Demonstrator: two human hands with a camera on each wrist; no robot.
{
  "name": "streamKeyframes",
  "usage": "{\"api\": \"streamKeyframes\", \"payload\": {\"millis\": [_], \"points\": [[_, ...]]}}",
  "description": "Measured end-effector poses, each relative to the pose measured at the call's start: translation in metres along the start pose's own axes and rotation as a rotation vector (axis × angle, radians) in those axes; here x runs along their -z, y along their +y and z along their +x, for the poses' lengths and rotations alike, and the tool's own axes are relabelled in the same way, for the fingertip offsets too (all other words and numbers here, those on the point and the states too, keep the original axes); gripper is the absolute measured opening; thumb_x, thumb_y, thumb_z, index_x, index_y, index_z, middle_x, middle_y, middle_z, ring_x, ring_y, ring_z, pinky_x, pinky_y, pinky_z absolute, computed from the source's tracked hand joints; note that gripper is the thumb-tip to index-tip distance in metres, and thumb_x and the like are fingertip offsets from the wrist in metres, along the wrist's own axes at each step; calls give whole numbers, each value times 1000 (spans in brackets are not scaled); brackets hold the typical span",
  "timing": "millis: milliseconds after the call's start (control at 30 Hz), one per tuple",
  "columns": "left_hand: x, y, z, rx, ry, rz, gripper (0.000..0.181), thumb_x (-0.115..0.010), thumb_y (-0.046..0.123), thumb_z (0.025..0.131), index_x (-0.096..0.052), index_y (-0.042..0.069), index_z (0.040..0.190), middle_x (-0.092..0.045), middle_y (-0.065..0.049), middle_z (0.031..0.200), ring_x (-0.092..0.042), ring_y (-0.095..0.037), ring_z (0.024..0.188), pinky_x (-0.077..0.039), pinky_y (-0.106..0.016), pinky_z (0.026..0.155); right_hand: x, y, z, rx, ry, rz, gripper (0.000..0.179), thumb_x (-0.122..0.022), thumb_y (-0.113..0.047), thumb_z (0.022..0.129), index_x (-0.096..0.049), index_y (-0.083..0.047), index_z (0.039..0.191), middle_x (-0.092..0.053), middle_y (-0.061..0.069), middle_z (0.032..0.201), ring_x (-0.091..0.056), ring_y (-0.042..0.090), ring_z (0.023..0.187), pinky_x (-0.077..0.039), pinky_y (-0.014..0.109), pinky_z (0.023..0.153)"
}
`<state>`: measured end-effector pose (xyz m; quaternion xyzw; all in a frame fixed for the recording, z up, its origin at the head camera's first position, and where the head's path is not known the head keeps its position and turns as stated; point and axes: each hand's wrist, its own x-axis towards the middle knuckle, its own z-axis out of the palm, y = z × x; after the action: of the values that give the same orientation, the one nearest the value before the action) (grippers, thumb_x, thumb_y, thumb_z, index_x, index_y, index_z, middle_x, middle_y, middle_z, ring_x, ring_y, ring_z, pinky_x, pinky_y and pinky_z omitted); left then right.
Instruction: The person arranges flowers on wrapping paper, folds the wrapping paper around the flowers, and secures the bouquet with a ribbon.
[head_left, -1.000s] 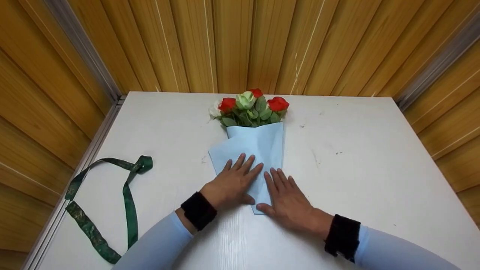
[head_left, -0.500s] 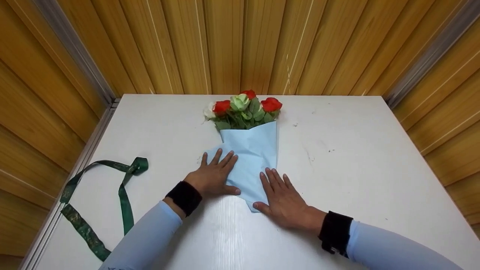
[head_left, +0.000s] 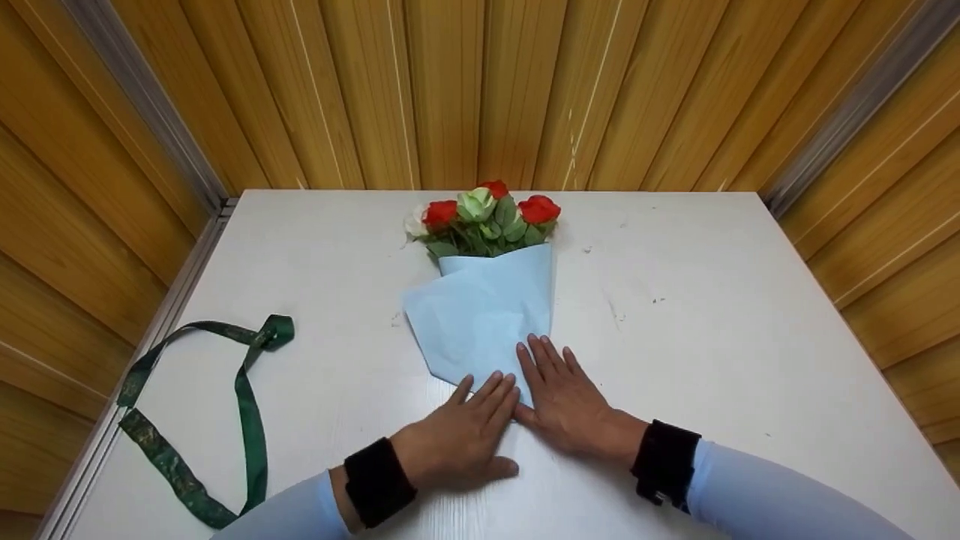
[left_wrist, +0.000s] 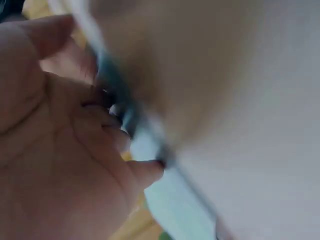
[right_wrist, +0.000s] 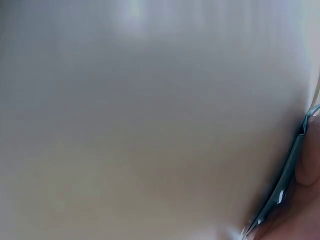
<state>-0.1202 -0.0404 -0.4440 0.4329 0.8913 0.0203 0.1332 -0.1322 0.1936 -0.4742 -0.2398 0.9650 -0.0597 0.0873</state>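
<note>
A bouquet of red, white and pale green roses [head_left: 476, 204] lies on the table, its stems wrapped in light blue wrapping paper [head_left: 480, 315]. My right hand [head_left: 562, 394] rests flat along the paper's lower right edge, fingers straight and pointing away from me. Fingertips of my left hand [head_left: 461, 439] touch the paper's narrow lower end, with its thumb out to the side. The lowest tip of the wrap is hidden under the hands. In the left wrist view the left palm [left_wrist: 65, 165] and the paper's edge [left_wrist: 180, 205] show, partly blurred.
A dark green ribbon [head_left: 251, 420] lies loosely looped on the left side of the white table [head_left: 712, 337]. Wood-patterned panels [head_left: 450, 90] rise behind the table and on both sides.
My left hand first slid left over the paper's flap, then moved down toward the wrap's lower end. The right hand has stayed at the right edge.
</note>
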Motion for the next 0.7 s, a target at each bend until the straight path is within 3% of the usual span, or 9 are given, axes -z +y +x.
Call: {"api": "streamKeyframes", "payload": {"millis": [133,400,533,700], "points": [[-9,-9,-9,18,-56,8,110,-45,83,94,-14,10,170,-10,-6,178,-7,-25,165,-16,-56,130,-1,2,-1,-11,-7,13,92,-37,-66,108,-17,2,167,-13,26,174,-14,42,162,-16,62,128],[1,-56,-46,85,-51,-68,103,-57,73,96,-26,7,168,-24,-11,175,-15,-37,163,-18,-68,126,-3,4,-3,10,53,79,90,-43,-62,108,-23,4,165,-19,28,172,-19,45,160,-19,64,125],[9,-62,-51,176,-81,-76,100,-58,72,96,-29,7,167,-26,-12,174,-16,-38,163,-18,-69,125,-3,2,-3,-1,39,77,91,-42,-63,107,-22,3,166,-18,27,173,-18,44,161,-18,64,126],[27,-49,-41,371,-183,-125,97,-64,68,95,-42,-1,159,-31,-17,172,-15,-37,164,-16,-67,127,1,0,-1,-13,1,68,93,-42,-66,107,-18,0,167,-15,24,175,-15,42,162,-16,63,127]]}}
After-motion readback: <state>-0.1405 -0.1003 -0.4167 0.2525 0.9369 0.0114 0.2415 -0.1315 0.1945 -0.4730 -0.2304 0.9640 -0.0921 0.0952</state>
